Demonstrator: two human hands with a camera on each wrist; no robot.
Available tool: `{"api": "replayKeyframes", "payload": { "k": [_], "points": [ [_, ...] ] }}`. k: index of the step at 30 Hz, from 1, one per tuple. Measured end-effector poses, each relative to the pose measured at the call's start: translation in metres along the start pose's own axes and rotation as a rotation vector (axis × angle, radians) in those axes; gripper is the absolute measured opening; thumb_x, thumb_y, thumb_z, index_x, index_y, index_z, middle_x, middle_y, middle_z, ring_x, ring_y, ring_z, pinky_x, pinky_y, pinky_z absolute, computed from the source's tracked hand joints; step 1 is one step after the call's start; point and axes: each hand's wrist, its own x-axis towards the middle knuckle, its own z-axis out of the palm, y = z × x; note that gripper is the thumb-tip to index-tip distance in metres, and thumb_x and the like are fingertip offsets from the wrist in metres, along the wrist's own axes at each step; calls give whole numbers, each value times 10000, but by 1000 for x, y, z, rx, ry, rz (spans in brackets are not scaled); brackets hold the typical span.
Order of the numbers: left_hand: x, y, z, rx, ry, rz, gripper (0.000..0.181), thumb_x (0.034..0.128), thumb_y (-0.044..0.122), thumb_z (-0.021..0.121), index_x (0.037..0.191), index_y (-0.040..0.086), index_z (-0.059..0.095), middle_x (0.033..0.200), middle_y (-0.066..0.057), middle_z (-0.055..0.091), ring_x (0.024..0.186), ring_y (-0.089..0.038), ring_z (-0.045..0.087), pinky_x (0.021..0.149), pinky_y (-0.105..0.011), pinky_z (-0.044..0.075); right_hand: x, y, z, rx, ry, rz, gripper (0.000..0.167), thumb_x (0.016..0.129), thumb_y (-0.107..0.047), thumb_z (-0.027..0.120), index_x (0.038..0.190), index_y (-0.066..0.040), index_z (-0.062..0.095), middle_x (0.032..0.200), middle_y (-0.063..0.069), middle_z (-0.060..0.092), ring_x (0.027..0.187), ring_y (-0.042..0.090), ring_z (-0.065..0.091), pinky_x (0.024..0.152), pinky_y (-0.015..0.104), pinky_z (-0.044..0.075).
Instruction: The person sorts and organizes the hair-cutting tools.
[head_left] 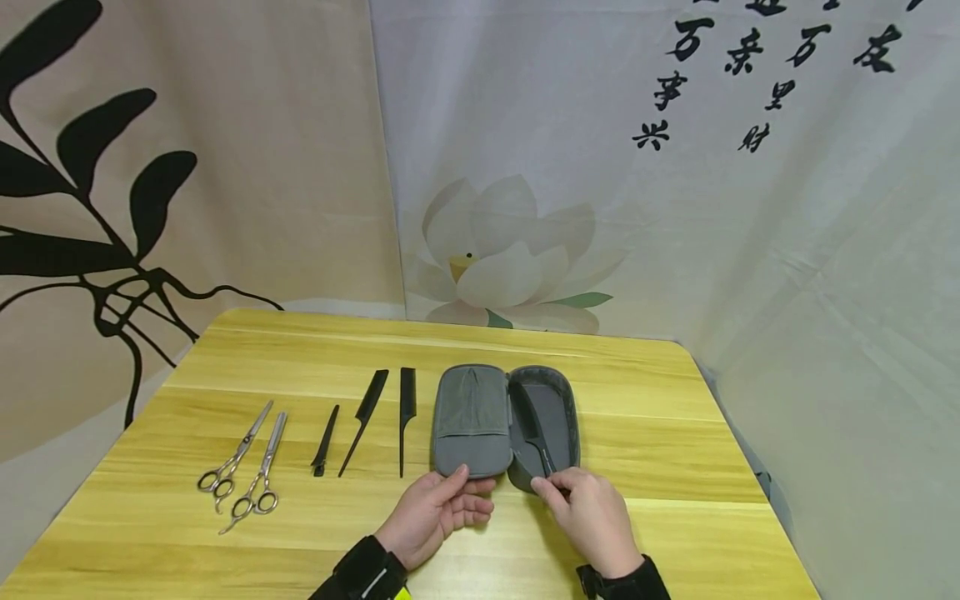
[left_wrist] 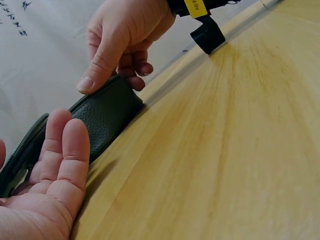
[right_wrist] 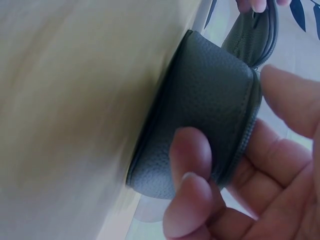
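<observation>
A grey zippered case (head_left: 472, 458) lies unfolded on the table. My left hand (head_left: 442, 510) holds the near edge of its left half, thumb on top and fingers below; its extended fingers (left_wrist: 67, 155) show beside the case (left_wrist: 107, 112) in the left wrist view. Inside the deeper right half, a black comb (head_left: 527, 414) lies at a slant. My right hand (head_left: 592, 517) pinches the comb's handle end at the near rim. In the right wrist view, that hand (right_wrist: 270, 175) has fingers against the case's outer wall (right_wrist: 205, 95), and the comb is hidden.
Left of the case lie two tail combs (head_left: 407, 395) (head_left: 369, 404), a black hair clip (head_left: 326, 442) and two pairs of scissors (head_left: 243, 447) (head_left: 268, 462). Printed cloth (head_left: 645, 233) hangs behind the wooden table (head_left: 645, 417).
</observation>
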Motion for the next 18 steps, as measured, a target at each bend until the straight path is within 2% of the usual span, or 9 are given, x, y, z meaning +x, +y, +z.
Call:
{"api": "replayKeyframes", "payload": {
  "k": [7, 14, 18],
  "points": [
    [-3, 2, 0, -2, -44, -43, 618, 1143, 390, 506, 1458, -142, 502, 1218, -70, 768, 1026, -123, 764, 950, -302, 635, 0, 0, 0, -3, -12, 0, 201, 947, -360, 823, 821, -204, 831, 849, -57, 781, 744, 107, 730, 636, 268, 567],
    [-6, 3, -1, -37, -97, -79, 674, 1177, 425, 344, 1520, -155, 362, 1228, -68, 755, 1034, -144, 766, 937, -336, 643, 0, -1, -2, 23, -5, -5, 190, 948, -340, 826, 813, -207, 826, 822, -73, 763, 712, 66, 698, 621, 233, 542],
    [-7, 3, -2, -69, -123, -98, 640, 1181, 434, 291, 1499, -111, 399, 1204, -57, 759, 1029, -159, 770, 943, -348, 643, 0, 0, -2, 40, -2, 0, 185, 947, -347, 827, 807, -226, 823, 807, -90, 749, 705, 53, 686, 618, 226, 536]
  ]
}}
